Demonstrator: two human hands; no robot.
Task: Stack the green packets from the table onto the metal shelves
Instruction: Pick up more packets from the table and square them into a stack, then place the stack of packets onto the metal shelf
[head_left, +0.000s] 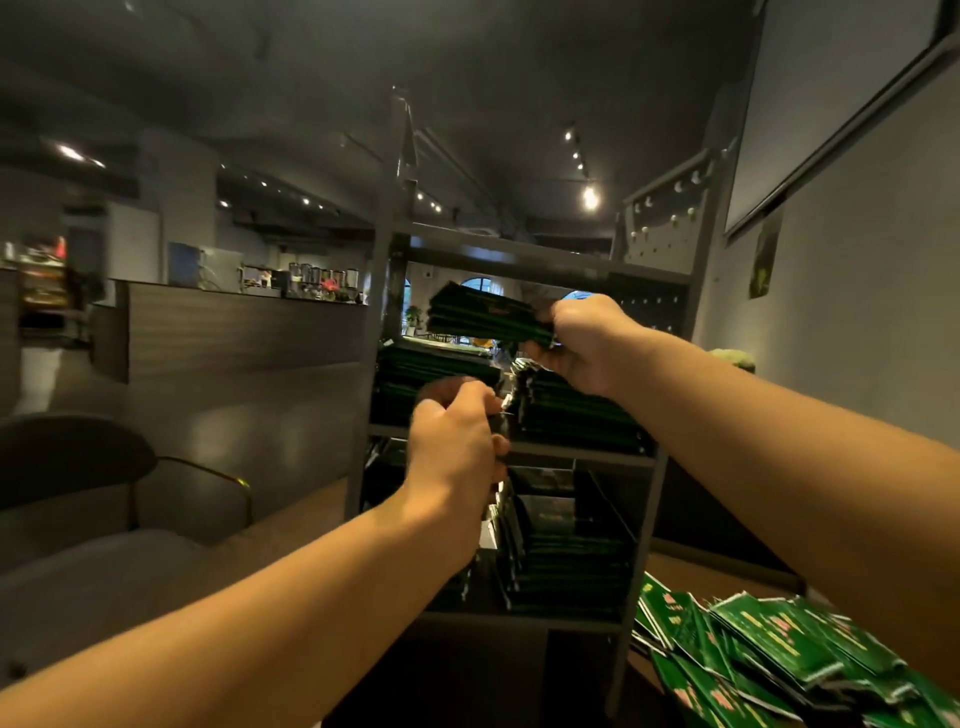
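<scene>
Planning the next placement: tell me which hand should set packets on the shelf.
Probably the right hand: it already grips a bundle of packets raised above the stacks on the shelf. The left hand sits lower, at the stacks' edge.

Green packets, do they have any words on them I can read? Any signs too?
None can be read.
Green packets on the table: red and yellow print, too blurred.
Bundle in the right hand: faint gold mark, too small.
Poster on the wall: green shape, no readable words.
</scene>
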